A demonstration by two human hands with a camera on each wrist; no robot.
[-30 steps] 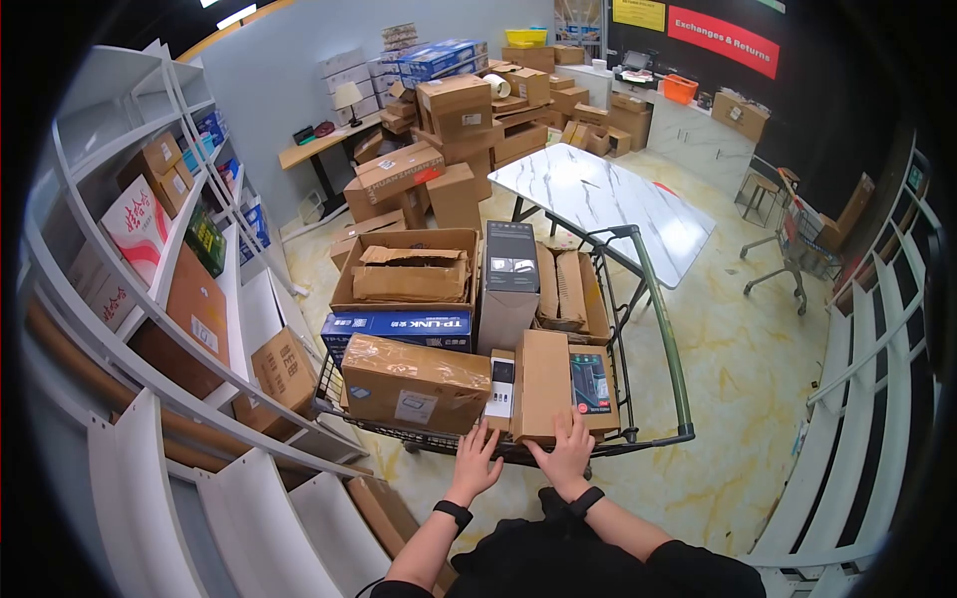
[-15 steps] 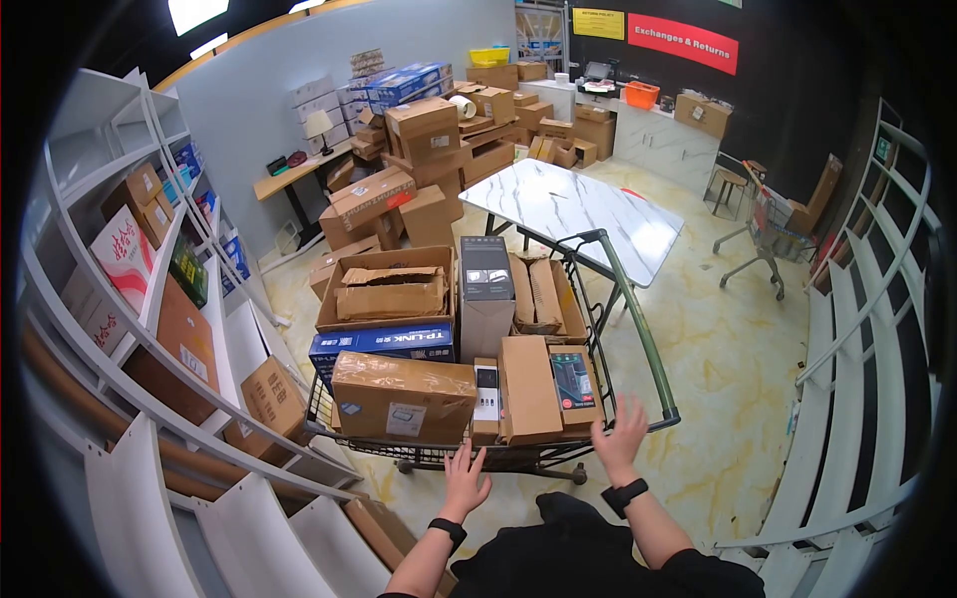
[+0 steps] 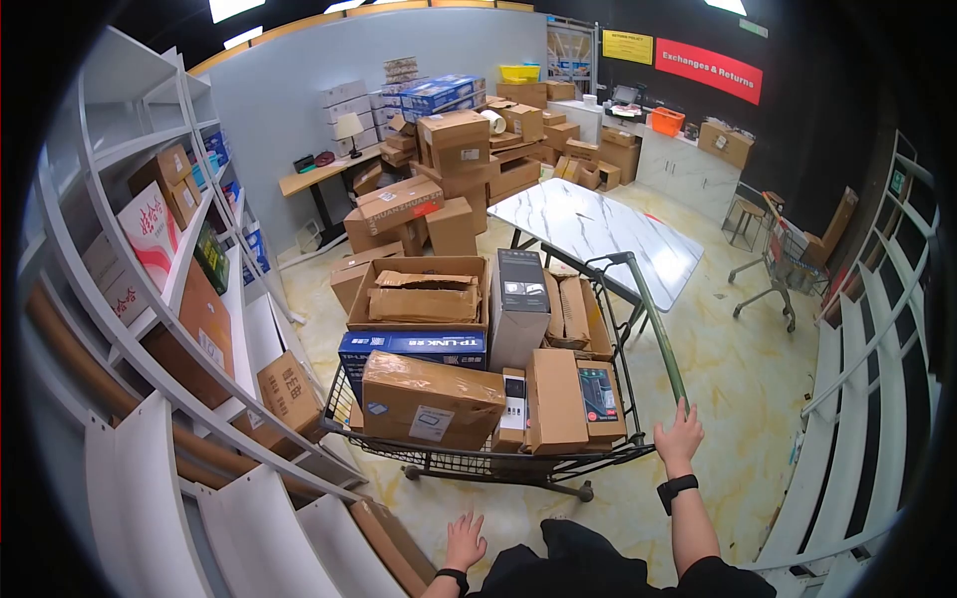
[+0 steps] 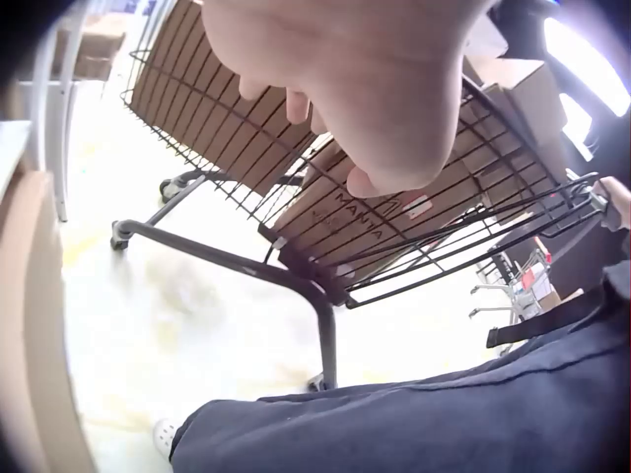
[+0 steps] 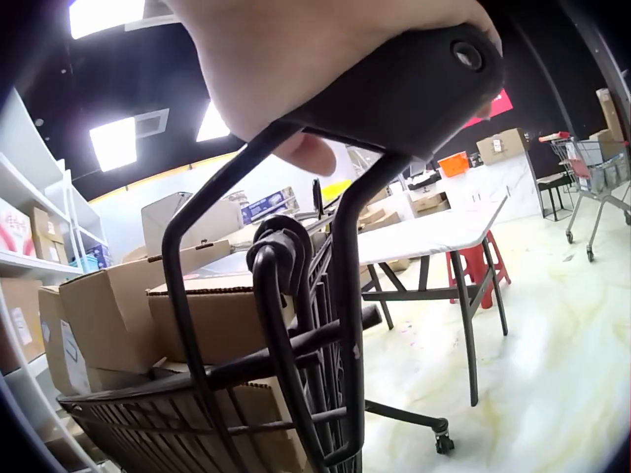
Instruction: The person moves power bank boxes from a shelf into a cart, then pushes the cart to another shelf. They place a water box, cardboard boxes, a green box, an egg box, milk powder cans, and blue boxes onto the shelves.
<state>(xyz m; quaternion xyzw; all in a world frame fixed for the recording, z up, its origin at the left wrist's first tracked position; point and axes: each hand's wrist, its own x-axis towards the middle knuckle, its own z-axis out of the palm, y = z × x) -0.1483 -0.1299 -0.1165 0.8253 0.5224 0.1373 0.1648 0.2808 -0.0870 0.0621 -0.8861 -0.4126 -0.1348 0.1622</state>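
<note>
A black wire shopping cart (image 3: 478,460) stands in front of me, loaded with boxes. My right hand (image 3: 680,441) is at the near end of its green handle (image 3: 658,324). In the right wrist view that hand (image 5: 296,59) grips the black end piece (image 5: 404,89), thumb curled beneath. Low beside my body, my left hand (image 3: 465,543) has its fingers spread and holds nothing. The cart carries a taped brown carton (image 3: 439,399), a blue TP-LINK box (image 3: 414,349), a tall grey box (image 3: 520,309), an opened carton (image 3: 424,299) and smaller boxes.
White shelves (image 3: 150,448) with boxes line the left, and more shelves (image 3: 857,399) stand at right. A marble-patterned table (image 3: 608,234) is just beyond the cart. Behind it are piled cartons (image 3: 454,149), a counter (image 3: 688,169) and another cart (image 3: 788,264).
My right hand has left the box at the cart's near side and moved right to the handle's end. My left hand has drawn back from the cart's edge toward my body.
</note>
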